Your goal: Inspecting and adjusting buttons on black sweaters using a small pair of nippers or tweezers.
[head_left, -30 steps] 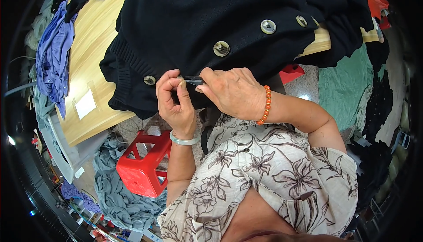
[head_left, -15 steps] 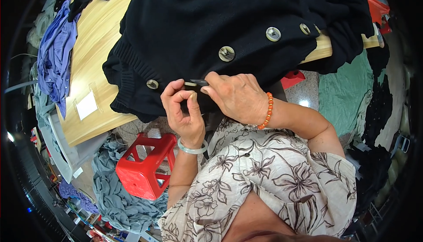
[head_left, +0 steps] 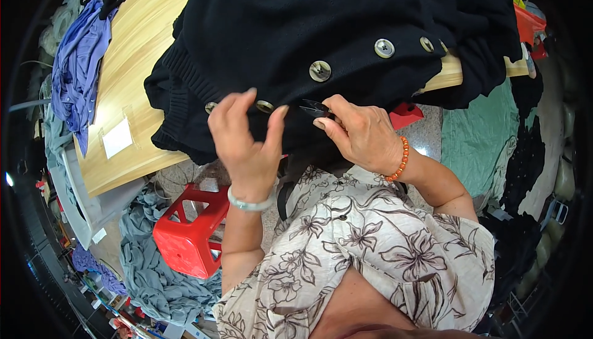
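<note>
A black knitted cardigan [head_left: 259,24] lies spread over the table and hangs over its near edge, with a row of large marbled buttons [head_left: 320,71] along its front. My left hand [head_left: 246,144] is open above its ribbed lower part, thumb and fingers apart. One button [head_left: 265,106] shows between thumb and fingers, not gripped; another [head_left: 210,107] is partly covered by the fingers. My right hand [head_left: 370,134] is closed round small black thread snips [head_left: 315,108], whose blades point left, just short of the left thumb.
The wooden table [head_left: 133,49] carries a white paper square [head_left: 118,138] and a purple garment [head_left: 80,61] draped over its left edge. Below stands a red plastic stool [head_left: 185,234] beside heaped grey-green cloth [head_left: 151,271]. Green cloth [head_left: 475,141] lies at the right.
My left hand has let go of the button and spread its fingers, shifting left. My right hand has drawn back to the right with the snips, which now show more fully.
</note>
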